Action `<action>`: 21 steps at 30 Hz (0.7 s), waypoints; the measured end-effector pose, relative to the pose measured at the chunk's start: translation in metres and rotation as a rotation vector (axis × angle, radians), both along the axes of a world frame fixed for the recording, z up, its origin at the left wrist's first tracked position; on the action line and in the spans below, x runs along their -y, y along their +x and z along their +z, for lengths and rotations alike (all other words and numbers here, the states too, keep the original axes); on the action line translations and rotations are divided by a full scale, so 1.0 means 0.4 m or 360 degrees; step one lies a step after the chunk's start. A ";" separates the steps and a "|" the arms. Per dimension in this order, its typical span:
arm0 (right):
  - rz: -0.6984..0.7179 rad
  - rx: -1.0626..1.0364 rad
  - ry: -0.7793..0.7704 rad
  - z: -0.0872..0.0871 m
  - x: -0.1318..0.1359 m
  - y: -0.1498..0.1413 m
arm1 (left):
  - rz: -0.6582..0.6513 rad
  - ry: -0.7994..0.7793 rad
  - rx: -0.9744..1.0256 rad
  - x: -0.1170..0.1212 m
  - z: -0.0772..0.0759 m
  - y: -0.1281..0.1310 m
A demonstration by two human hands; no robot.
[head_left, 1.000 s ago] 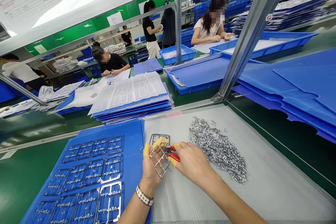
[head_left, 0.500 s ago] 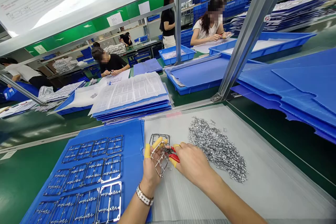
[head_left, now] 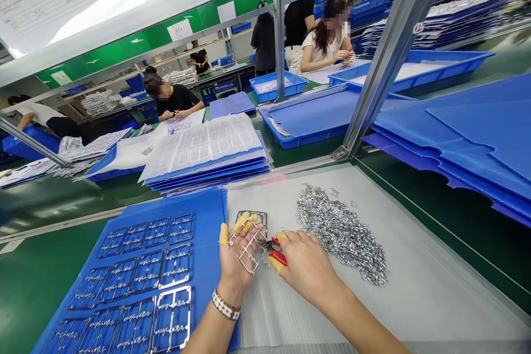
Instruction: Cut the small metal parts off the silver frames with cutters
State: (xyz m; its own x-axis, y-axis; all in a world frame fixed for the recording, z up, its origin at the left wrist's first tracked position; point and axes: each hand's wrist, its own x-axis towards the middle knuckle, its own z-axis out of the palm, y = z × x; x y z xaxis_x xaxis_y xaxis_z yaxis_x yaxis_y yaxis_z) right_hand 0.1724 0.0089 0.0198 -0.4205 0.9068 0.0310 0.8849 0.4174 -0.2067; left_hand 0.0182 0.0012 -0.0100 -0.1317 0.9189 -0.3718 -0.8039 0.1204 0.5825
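Observation:
My left hand (head_left: pixel 237 257), palm up with yellow finger cots on several fingers, holds a shiny metallic sprue frame (head_left: pixel 245 255) with small parts inside it. My right hand (head_left: pixel 307 265), also with yellow finger cots, grips red-handled nippers (head_left: pixel 277 251). Their jaws reach to the right side of the frame; whether they touch it I cannot tell. A few small loose pieces (head_left: pixel 265 263) lie just below the jaws. Behind my left fingers another sprue frame (head_left: pixel 262 215) rests on the pale sheet (head_left: pixel 286 315), partly hidden.
A heap of small silvery pieces (head_left: pixel 340 232) lies right of my hands. On the left, a blue sheet (head_left: pixel 207 265) carries rows of sprue frames (head_left: pixel 135 279). Stacked sheets (head_left: pixel 207 149), blue trays (head_left: pixel 307 141) and a metal post (head_left: pixel 385 55) stand beyond. Several people work behind.
My left hand has tilted the frame flatter and shifted slightly left, away from the nippers. The right hand has moved slightly right and down. People in the background have moved.

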 end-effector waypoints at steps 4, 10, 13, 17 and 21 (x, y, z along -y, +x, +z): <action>-0.0004 0.0011 -0.0008 0.007 -0.001 0.001 | 0.0022 0.0039 -0.0056 0.004 0.006 0.009; 0.0019 0.0037 -0.0023 0.006 -0.001 -0.006 | 0.0041 0.0055 -0.0223 0.010 0.003 0.020; 0.0010 0.0062 -0.0038 0.005 -0.004 -0.012 | 0.0052 0.0050 -0.0292 0.012 -0.004 0.022; 0.0027 0.0087 -0.0110 0.011 -0.012 -0.013 | 0.0084 0.0068 -0.0309 0.012 -0.005 0.019; 0.0021 0.0089 -0.0118 0.020 -0.004 -0.005 | 0.0125 0.0110 -0.0293 0.007 0.003 0.012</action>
State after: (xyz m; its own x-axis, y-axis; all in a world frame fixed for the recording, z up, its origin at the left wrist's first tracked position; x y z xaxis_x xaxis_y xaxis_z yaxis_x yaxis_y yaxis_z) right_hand 0.1703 0.0106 0.0278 -0.4318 0.9000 -0.0601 0.8903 0.4147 -0.1880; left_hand 0.0230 -0.0015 -0.0088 -0.2638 0.9256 -0.2713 -0.6885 0.0163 0.7251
